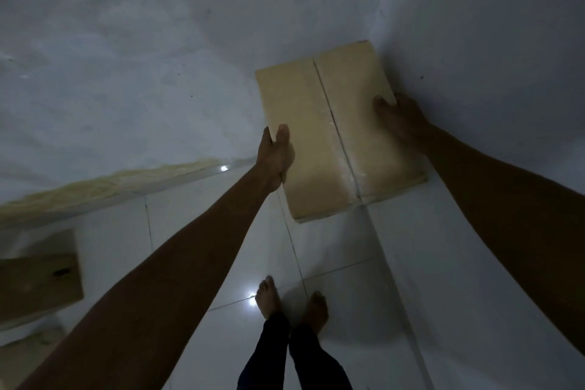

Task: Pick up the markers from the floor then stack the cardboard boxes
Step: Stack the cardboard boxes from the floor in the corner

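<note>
Both forearms reach out from the camera to a closed box [335, 133], held up in the corner where two white walls [490, 41] meet. Its taped top seam faces the camera. On the box's left edge the left hand [274, 155] is clamped, thumb lying flat on the top face and fingers wrapped under the side. At the box's right edge the right hand [397, 119] grips near the far corner, fingertips curled over the top; that edge sits right against the wall, with no room beyond it. Left of the box the wall and the white tiled floor [332, 247] lie open. Whether the box rests on anything cannot be told. Well to the left of the box and lower, a second box [39, 285] lies at the frame edge, dim, with a dark slot in its face; what it holds cannot be seen. Below the held box, two bare feet [291, 299] stand on the tiles.
</note>
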`<state>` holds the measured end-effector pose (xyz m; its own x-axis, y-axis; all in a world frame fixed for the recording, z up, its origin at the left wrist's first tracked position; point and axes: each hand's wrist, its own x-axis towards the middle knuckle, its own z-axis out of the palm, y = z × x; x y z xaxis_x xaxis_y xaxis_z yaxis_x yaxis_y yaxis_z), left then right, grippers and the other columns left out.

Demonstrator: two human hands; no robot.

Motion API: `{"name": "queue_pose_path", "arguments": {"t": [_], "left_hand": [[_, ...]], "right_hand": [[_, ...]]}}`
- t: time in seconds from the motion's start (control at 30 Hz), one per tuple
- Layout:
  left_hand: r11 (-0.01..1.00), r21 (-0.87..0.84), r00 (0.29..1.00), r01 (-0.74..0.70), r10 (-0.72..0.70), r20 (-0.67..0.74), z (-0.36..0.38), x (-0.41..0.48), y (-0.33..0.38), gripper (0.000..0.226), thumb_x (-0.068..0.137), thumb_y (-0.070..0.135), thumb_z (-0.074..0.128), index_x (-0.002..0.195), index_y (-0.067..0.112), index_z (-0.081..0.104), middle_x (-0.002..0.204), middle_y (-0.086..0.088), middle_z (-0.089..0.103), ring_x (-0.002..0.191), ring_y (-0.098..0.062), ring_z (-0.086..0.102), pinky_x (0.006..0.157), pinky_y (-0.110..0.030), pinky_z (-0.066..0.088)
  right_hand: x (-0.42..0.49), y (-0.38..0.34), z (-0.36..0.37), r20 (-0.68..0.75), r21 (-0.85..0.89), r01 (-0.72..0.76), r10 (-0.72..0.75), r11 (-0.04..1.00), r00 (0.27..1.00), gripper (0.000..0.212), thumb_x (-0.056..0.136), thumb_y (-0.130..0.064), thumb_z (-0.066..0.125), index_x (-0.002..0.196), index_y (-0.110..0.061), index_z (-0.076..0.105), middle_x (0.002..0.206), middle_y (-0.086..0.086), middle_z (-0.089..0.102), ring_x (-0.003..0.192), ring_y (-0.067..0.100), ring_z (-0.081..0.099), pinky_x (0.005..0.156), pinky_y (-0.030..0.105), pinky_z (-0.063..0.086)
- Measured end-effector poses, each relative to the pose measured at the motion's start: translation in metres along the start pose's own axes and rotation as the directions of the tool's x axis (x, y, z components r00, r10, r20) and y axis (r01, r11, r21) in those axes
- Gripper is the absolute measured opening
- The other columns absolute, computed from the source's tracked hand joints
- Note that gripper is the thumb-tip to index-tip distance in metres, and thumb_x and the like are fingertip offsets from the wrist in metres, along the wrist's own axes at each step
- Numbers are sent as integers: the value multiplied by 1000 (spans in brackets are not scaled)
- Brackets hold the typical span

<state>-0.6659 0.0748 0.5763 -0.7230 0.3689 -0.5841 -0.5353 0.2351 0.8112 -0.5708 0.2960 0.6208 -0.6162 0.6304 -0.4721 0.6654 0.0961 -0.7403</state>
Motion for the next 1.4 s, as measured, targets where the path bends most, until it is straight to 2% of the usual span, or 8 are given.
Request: {"name": "queue_pose_path", "arguments": {"t": [0.07,0.17,0.47,0.67,0.8,0.97,1.13,1.4], "left_hand": [[1000,-11,1000,18,-19,-22,7,10,1,78,88,56,50,151,17,24,151,-13,40,136,-36,41,107,-56,39],[1000,-14,1000,-8,7,-28,14,25,-4,81,87,57,52,151,15,25,151,-13,39,136,-35,41,107,-54,41],[1000,-5,999,16,-16,-45,28,41,-1,63,98,43,43,152,17,22,151,-10,38,137,-32,39,112,-51,36],[996,43,997,78,-78,-1,21,37,-2,64,98,47,41,153,21,19,151,-9,38,134,-32,43,106,-54,41],[991,108,997,81,-82,10,20,28,-8,58,99,46,38,151,25,21,145,-9,42,126,-33,48,103,-55,44],[987,146,995,71,-80,55,16,18,-9,50,100,42,39,145,19,32,130,-7,50,117,-28,51,85,-35,44],[977,190,994,98,-107,36,8,-2,-7,65,100,41,38,154,16,12,151,-5,38,134,-23,41,98,-34,37],[973,189,990,132,-120,-73,-45,-46,-38,63,98,47,41,152,20,23,158,-5,26,143,-25,31,116,-45,28]], "right_hand": [[6,4,-3,6,-34,21,-21,999,1000,79,75,-57,63,139,-13,46,134,8,56,121,27,55,100,42,48],[11,3,-2,1,-67,50,-50,997,999,75,81,-38,71,142,-9,39,141,11,49,127,28,50,102,41,45],[34,13,5,6,-312,107,-110,944,994,91,87,-34,65,153,-10,7,160,6,13,147,22,16,117,31,17],[35,22,7,-56,-279,108,-129,954,990,88,85,-34,68,152,-10,15,158,7,21,145,23,23,117,36,23],[32,32,10,-50,-408,134,-168,903,984,90,85,-36,68,152,-8,15,159,8,17,146,23,17,118,33,17],[29,33,15,-40,-501,118,-159,857,986,91,86,-41,64,152,-6,11,160,11,10,148,25,12,118,34,13],[15,36,20,-26,-580,100,-142,809,990,95,84,-49,62,152,-5,11,160,13,9,148,28,10,121,38,12],[-35,26,55,29,-614,146,-163,776,986,96,80,-65,50,150,-5,20,160,12,12,148,26,12,120,41,13]]}}
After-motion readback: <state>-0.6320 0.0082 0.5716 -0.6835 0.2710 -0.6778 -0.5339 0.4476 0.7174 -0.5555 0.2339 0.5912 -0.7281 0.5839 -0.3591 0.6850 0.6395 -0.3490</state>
